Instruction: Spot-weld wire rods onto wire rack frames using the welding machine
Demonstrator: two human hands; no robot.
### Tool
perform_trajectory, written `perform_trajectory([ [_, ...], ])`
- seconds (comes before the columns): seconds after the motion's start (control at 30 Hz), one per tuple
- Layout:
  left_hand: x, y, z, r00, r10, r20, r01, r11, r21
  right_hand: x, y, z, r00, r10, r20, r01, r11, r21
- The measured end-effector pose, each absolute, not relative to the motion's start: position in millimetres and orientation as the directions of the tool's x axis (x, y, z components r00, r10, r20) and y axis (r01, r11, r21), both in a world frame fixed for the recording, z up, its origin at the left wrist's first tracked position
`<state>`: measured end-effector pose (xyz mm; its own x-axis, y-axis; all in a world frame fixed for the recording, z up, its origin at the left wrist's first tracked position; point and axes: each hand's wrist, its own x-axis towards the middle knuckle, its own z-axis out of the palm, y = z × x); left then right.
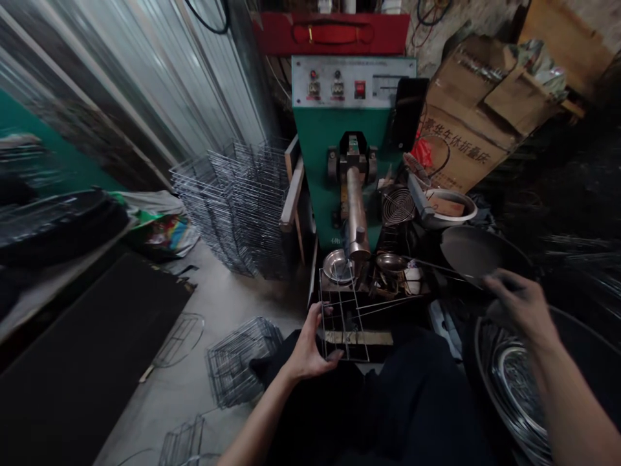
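Right forearm (563, 382) is nearest, our right hand (525, 309) pinched on what looks like a thin grey metal rod (444, 268); our left hand (309, 348) grips, thumb spread, the left edge of a silver rectangular wire grid (343, 317), near the steel cylindrical machine arm (356, 207) ahead. We should keep the grid square and steady, rod clear of its wires.

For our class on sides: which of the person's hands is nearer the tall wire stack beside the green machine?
Left. The left hand is right of the wire stack, on its near side; the right hand is much farther right.
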<state>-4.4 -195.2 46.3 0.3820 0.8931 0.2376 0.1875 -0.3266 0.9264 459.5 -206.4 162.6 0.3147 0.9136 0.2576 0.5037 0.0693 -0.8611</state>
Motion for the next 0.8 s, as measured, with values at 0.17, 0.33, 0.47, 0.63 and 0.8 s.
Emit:
perform_trajectory([
  [0.17,-3.3,-199.6,46.5,0.378,0.895,0.237,0.137,-0.308,0.942,373.6,-145.7,139.1,0.133,0.973,0.189,0.381,0.125,-0.916],
  [0.33,-3.8,-199.0,47.0,0.364,0.893,0.264,0.123,-0.327,0.937,357.7,-130.9,107.4,0.073,0.992,0.107,0.335,0.076,-0.939],
  [0.47,-3.7,-194.8,43.1,0.363,0.898,0.248,0.123,-0.309,0.943,363.5,-123.5,96.1,0.060,0.995,0.075,0.316,0.052,-0.947],
  [0.63,-2.1,-188.0,34.2,0.375,0.889,0.264,0.088,-0.318,0.944,367.7,-115.0,88.3,0.042,0.998,0.038,0.276,0.025,-0.961],
  [0.8,-0.1,-182.6,27.7,0.355,0.891,0.284,0.092,-0.336,0.937,370.9,-108.1,82.0,0.050,0.998,0.035,0.287,0.019,-0.958],
])
